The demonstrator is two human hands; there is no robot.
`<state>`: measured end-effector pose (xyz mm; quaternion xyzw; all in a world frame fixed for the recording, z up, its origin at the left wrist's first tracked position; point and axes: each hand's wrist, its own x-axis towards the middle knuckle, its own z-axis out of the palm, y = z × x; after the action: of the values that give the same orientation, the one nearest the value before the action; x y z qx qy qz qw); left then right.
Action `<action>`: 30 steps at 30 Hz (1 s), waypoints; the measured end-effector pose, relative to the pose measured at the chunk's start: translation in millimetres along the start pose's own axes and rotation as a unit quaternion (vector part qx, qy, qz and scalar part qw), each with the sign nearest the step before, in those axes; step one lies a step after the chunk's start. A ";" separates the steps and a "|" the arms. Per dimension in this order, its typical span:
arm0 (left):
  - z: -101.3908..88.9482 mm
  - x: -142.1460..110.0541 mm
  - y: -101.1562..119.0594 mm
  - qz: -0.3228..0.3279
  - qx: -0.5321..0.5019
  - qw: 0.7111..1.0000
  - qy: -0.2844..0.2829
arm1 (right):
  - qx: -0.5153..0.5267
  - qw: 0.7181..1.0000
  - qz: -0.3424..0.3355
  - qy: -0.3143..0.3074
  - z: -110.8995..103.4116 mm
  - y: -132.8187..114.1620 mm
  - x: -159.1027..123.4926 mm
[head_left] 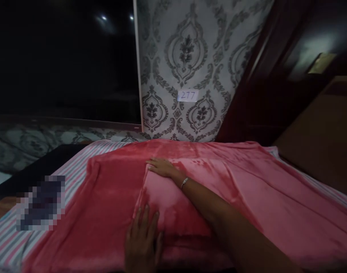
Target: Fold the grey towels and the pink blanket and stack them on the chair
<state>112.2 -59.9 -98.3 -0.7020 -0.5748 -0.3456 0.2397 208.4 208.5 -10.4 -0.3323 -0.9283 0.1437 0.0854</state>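
Observation:
A plush blanket in red and pink lies spread over a striped cloth, with one part folded over on itself so that an edge runs down the middle. At the far end of that edge rests my right hand, palm down with fingers stretched out to the left. A bracelet circles the right wrist. Nearer to me, my left hand lies flat on the same fold, its fingers spread and pointing away. Neither hand grips anything. Light and dark patches show where the pile is brushed differently.
The striped cloth shows on the left, with a blurred-out dark item on it. Behind are a large dark screen, patterned wallpaper with a paper label reading 277, and a dark red door. A brown panel stands at right.

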 end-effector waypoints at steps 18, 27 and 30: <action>-17.7 35.9 36.8 0.030 -0.020 0.998 0.056 | -0.040 0.995 0.076 0.046 -70.4 29.9 -222.5; 19.1 71.9 199.3 0.233 -0.147 0.960 -0.043 | -0.043 0.999 0.029 -0.004 -63.2 53.6 -278.5; 34.8 61.3 200.4 0.235 -0.104 0.966 -0.031 | -0.071 0.997 0.020 -0.006 -61.7 77.6 -263.1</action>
<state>320.6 -40.0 -62.0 -0.8487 -0.3620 -0.3152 0.2220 471.2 110.0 6.1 -0.3552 -0.9298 0.0806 0.0533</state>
